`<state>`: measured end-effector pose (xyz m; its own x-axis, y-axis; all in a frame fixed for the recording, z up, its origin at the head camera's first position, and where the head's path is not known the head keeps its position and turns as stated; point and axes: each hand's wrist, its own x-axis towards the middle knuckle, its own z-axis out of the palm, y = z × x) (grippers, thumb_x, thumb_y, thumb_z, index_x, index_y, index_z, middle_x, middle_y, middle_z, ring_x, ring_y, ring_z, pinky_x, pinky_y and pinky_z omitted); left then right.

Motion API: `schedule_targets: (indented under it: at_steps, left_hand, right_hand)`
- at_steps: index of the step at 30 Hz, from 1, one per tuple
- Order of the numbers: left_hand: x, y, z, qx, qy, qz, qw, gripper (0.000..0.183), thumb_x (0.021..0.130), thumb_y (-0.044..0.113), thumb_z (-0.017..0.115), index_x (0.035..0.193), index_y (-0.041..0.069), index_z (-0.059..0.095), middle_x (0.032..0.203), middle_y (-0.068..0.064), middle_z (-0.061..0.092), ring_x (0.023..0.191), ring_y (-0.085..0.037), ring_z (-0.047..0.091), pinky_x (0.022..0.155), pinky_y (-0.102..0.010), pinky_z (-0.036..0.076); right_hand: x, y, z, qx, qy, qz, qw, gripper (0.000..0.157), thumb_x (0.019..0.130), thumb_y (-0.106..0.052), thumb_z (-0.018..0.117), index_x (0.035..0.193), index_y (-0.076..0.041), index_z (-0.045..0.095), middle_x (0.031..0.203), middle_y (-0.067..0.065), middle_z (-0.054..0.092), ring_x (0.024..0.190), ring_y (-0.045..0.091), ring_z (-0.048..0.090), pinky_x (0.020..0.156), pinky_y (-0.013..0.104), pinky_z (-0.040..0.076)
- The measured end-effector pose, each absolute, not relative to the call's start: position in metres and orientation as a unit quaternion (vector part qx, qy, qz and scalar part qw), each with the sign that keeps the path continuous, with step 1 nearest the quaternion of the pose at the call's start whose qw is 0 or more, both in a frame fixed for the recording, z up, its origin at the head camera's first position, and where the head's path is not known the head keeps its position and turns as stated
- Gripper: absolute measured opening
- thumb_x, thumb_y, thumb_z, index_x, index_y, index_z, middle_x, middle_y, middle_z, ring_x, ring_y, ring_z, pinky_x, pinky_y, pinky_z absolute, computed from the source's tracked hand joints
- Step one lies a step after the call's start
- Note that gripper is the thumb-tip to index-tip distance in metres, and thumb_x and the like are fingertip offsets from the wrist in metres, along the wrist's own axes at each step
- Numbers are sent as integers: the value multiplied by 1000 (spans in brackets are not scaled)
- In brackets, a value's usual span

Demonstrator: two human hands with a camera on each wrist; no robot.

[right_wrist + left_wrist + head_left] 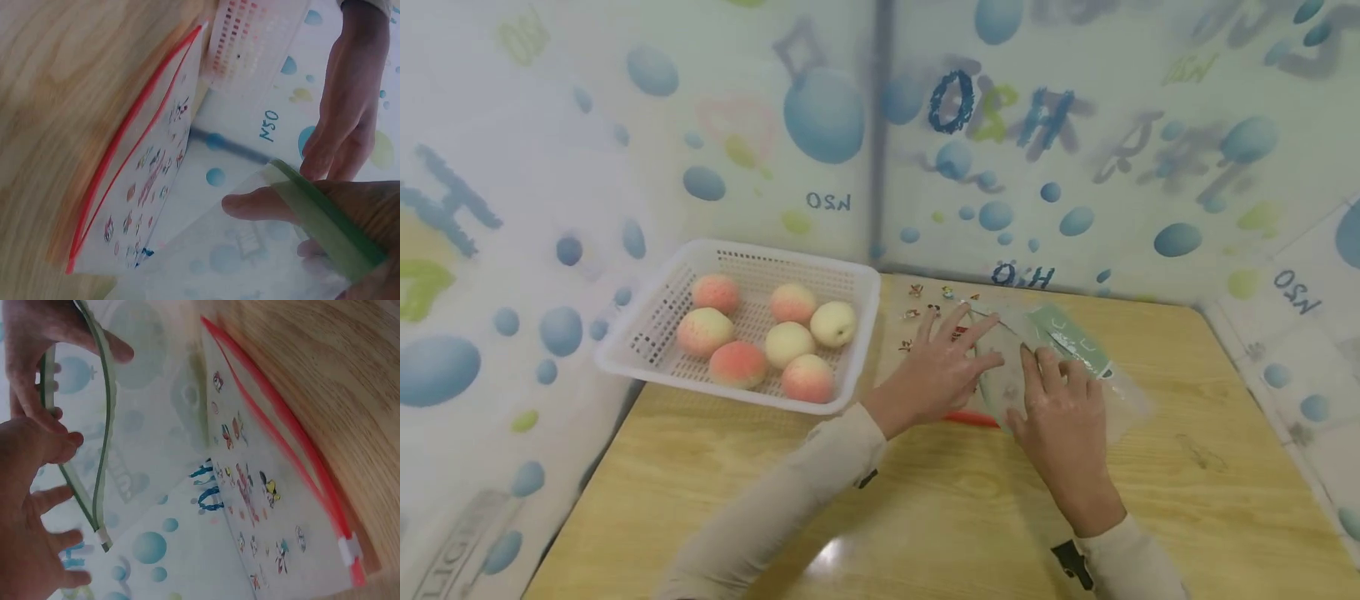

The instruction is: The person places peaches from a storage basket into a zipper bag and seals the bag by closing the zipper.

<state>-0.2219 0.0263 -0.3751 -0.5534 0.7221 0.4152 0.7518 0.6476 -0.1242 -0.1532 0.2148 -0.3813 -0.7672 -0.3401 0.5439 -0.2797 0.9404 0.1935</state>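
Note:
A clear zip bag (1000,354) with a green edge is between my hands, its mouth gaping in the left wrist view, where its green zip strip (108,425) and white slider (102,537) show. My right hand (1063,408) holds this bag by its edge; the thumb (256,207) lies on one side and fingers show through the film. My left hand (936,367) has its fingers spread at the bag's other side, its thumb close to the green strip. Beneath lies a second zip bag (250,487) with a red zip strip (119,147) and small cartoon prints.
A white plastic basket (606,358) stands at the table's left, holding several peaches (739,364). Behind the wooden table (1157,500) rise walls covered in blue bubble prints. A thin, clear loop-like thing (1201,452) lies to the right.

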Motion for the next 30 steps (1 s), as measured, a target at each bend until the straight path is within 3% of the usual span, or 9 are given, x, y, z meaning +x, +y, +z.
schedule_targets:
  at_steps: [4,8,14,21,25,30]
  left_hand:
    - [-227,32,-379,-389,-888,-31,242,31,86,32,55,116,34,58,146,-8,20,131,-37,14,98,-61,16]
    - [-232,28,-384,-375,-885,-42,273,33,86,25,51,119,24,56,140,-9,33,128,-35,25,98,-56,23]
    - [-234,21,-392,-377,-878,-58,289,38,87,18,45,125,14,50,126,-11,47,122,-34,35,92,-48,35]
    - [-233,16,-396,-357,-897,-52,256,48,81,15,50,129,15,44,132,-11,41,124,-34,31,93,-49,34]
    - [-232,15,-394,-357,-902,-47,238,51,80,17,54,129,15,43,133,-11,40,125,-34,30,95,-50,31]
    - [-230,17,-395,-368,-901,-46,226,51,81,19,53,130,15,40,131,-11,42,124,-34,31,96,-49,30]
  right_hand:
    - [-146,208,-384,171,-943,-40,284,91,55,-36,84,129,1,46,115,18,46,92,40,44,65,47,39]
    - [-142,206,-384,172,-943,-33,284,94,55,-37,84,131,0,44,117,18,45,94,41,43,66,48,38]
    - [-142,205,-386,161,-940,-30,300,81,60,-19,78,131,-2,44,126,24,38,100,44,40,70,51,38]
    - [-138,206,-391,157,-932,-21,327,65,60,-12,76,121,-6,55,133,27,32,114,46,34,77,54,35]
    - [-129,213,-389,143,-936,-16,322,54,62,2,68,114,-7,60,129,27,37,108,48,39,71,56,38]
    - [-114,223,-380,107,-943,-14,314,51,57,11,63,105,-7,63,107,26,47,79,42,45,48,45,38]
